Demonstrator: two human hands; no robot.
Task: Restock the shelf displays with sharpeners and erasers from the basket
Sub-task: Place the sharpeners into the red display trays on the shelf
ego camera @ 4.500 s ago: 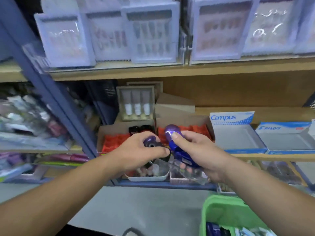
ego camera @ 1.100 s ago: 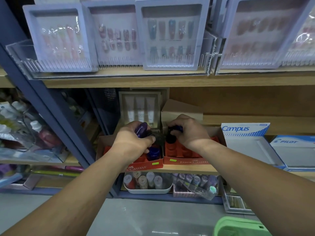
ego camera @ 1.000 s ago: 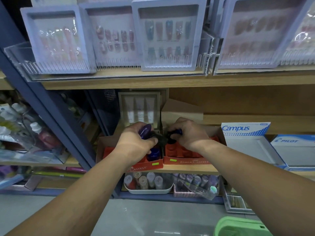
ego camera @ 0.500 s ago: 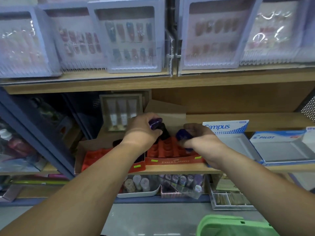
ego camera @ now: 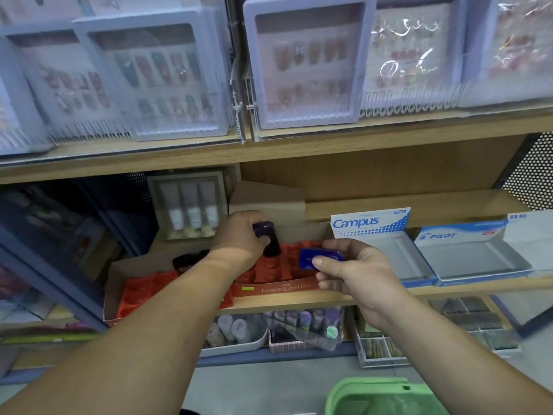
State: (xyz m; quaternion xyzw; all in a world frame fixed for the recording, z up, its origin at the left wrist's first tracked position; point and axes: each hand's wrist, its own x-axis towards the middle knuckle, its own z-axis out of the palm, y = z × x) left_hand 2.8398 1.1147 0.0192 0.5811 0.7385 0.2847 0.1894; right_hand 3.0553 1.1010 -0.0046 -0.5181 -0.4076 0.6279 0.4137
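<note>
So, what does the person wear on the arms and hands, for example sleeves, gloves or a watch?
Nothing that shows. The left hand and the right hand have no gloves, and no ring on the fingers in view. The left forearm and the right forearm are uncovered down to the picture's edge: no sleeve, watch or bracelet.

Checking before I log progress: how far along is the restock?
Early. Done: dark sharpeners sit at the back of the left red tray. In hand: the left hand holds a purple sharpener at the right red tray; the right hand pinches a blue sharpener. Left: most red slots, plus the Campus box, look empty.
</note>
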